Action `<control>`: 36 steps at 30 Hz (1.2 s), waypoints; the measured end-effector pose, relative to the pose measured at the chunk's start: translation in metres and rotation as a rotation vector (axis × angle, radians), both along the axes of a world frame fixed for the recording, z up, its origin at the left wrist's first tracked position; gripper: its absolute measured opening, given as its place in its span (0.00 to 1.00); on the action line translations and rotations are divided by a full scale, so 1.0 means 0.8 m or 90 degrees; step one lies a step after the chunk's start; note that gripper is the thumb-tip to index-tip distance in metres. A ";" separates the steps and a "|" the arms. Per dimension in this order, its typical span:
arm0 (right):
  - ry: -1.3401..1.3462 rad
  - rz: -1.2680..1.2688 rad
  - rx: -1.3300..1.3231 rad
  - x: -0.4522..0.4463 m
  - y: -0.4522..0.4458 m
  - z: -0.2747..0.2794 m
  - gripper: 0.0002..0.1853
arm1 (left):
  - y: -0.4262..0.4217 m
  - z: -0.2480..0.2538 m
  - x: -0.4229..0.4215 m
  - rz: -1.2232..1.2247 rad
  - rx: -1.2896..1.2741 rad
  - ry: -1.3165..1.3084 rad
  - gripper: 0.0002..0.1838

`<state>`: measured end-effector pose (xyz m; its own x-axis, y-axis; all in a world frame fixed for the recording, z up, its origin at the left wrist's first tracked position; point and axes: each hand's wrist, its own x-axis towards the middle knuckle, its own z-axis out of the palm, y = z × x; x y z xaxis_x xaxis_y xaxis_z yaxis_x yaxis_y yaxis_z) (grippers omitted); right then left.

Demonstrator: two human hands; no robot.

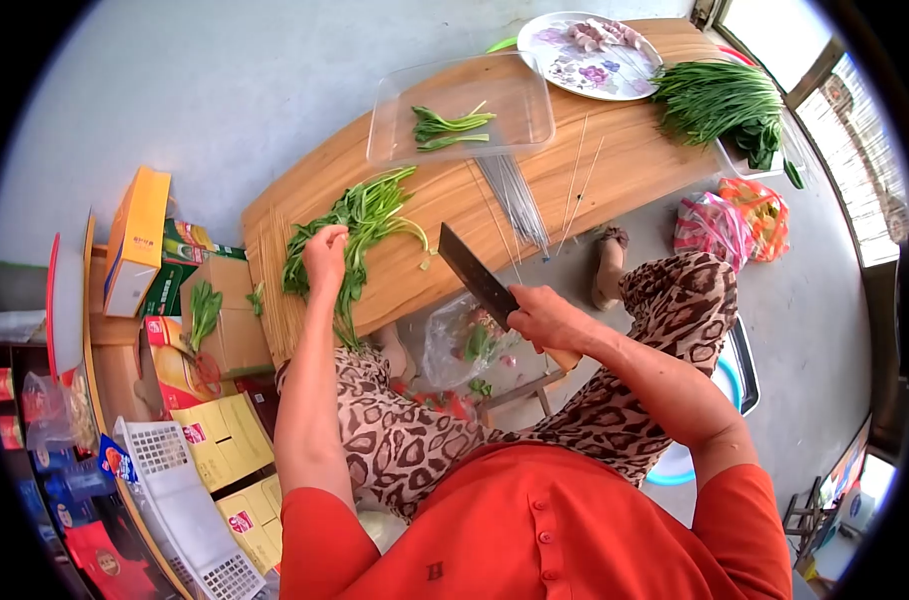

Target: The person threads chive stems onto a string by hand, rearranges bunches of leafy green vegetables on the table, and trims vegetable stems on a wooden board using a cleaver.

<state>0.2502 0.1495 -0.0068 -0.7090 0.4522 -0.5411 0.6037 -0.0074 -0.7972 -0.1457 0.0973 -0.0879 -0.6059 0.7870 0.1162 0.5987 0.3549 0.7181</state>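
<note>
My right hand [549, 322] grips a cleaver [477, 277] by its wooden handle. The dark blade points up and left, in the air near the table's front edge. At the left, my left hand [324, 258] is closed over a pile of leafy greens [369, 215] on the wooden table [424, 220]; what its fingers hold, if anything, is hidden. Some stems hang over the table edge. Behind the pile, a clear plastic tub [529, 122] contains a few cut greens [452, 125].
Metal skewers [512, 200] lie mid-table. A floral plate [589, 75] with meat pieces [604, 35] and a bundle of long green stalks [714, 100] are at the back right. Below are plastic bags [714, 228] and a clear bag of scraps [464, 340]. Boxes [134, 240] stand left.
</note>
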 end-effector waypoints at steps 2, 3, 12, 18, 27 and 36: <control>0.000 0.006 -0.008 -0.005 -0.003 0.001 0.13 | -0.012 -0.011 0.011 -0.025 0.030 -0.023 0.09; -0.006 0.012 -0.007 -0.008 -0.004 -0.001 0.13 | -0.014 -0.014 0.018 -0.038 0.015 0.031 0.08; -0.016 0.017 0.005 -0.028 -0.006 -0.025 0.13 | 0.022 0.020 0.058 -0.086 0.074 0.386 0.14; -0.012 0.005 0.001 -0.029 -0.006 -0.022 0.13 | 0.064 0.010 0.069 -0.332 0.020 0.484 0.13; -0.003 0.001 -0.013 -0.025 -0.005 -0.035 0.13 | 0.063 -0.015 0.092 -0.351 -0.176 0.394 0.11; 0.015 0.031 0.006 -0.038 -0.010 -0.040 0.12 | 0.068 0.087 0.005 0.038 0.354 -0.460 0.07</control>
